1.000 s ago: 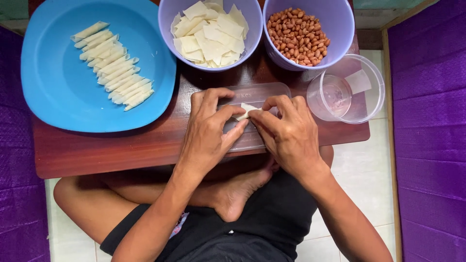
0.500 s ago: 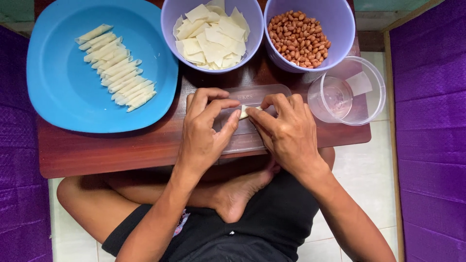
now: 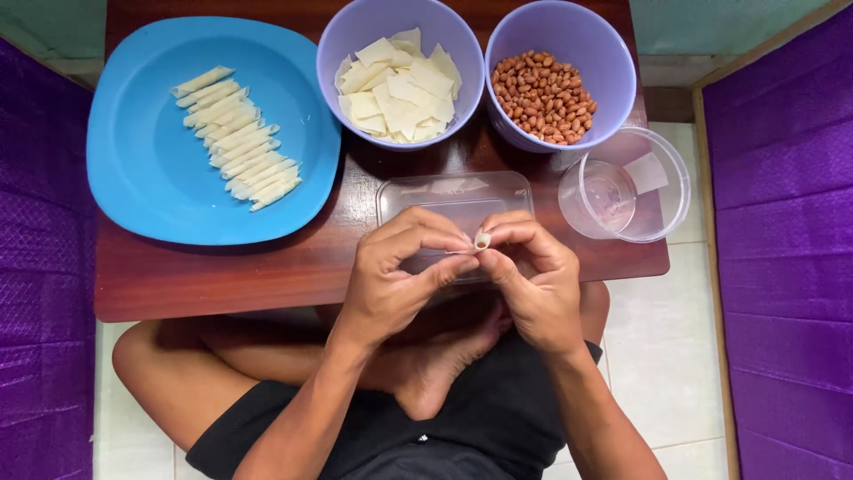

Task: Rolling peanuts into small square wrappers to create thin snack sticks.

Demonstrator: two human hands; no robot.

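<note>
The left hand (image 3: 395,280) and the right hand (image 3: 533,280) were close together above the near edge of the low wooden table (image 3: 222,276), and both of them gripped one small rolled wrapper (image 3: 481,240) between them. The fingers of the left hand were closed on the roll, with the thumb below and the bent fingers above it. The fingers of the right hand were closed on it from the other side, and the open round end of the roll pointed up toward the camera. The roll was held just over a clear flat plastic tray (image 3: 453,200), which lay on the table under the hands and was partly hidden by them. To the left on the table stood a blue plate (image 3: 142,169) with a row of finished pale rolls (image 3: 235,160), lying side by side in a slanted line. Behind the tray there was a purple bowl (image 3: 351,44) with square pale wrapper sheets (image 3: 397,89), and just beside it a second purple bowl (image 3: 613,62) with peanuts (image 3: 544,96). To the right of the tray, at the corner of the table, stood a clear round container (image 3: 666,204) with a smaller clear cup (image 3: 609,196) inside it. The person sat with crossed legs under the table, one bare foot (image 3: 435,382) showing below the hands.
</note>
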